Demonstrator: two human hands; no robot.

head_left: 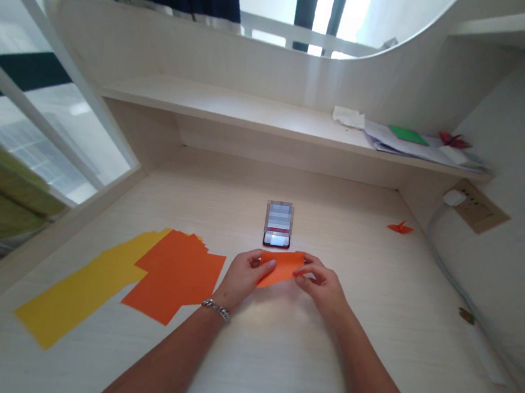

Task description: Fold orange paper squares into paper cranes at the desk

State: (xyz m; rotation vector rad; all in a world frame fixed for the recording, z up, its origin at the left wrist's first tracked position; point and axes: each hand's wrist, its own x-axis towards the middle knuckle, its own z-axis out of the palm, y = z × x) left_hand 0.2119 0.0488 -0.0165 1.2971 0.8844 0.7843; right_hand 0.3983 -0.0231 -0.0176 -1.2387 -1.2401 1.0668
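An orange sheet of paper [283, 268], which looks folded, is held up just above the desk between my two hands. My left hand [246, 273] grips its left end, thumb lying across the front face. At the right end my right hand [317, 282] pinches the edge between thumb and fingers. Right behind the paper lies a phone [279, 224] with its screen lit. To the left are loose orange sheets [179, 276], overlapping a fanned row of yellow sheets [80, 292].
A small folded orange paper figure [400, 227] sits at the desk's right side. A cable [446, 269] runs down from a wall socket [481, 207]. Papers with a green sheet [408, 135] rest on the shelf [254, 110] behind. A window [40, 83] is at left.
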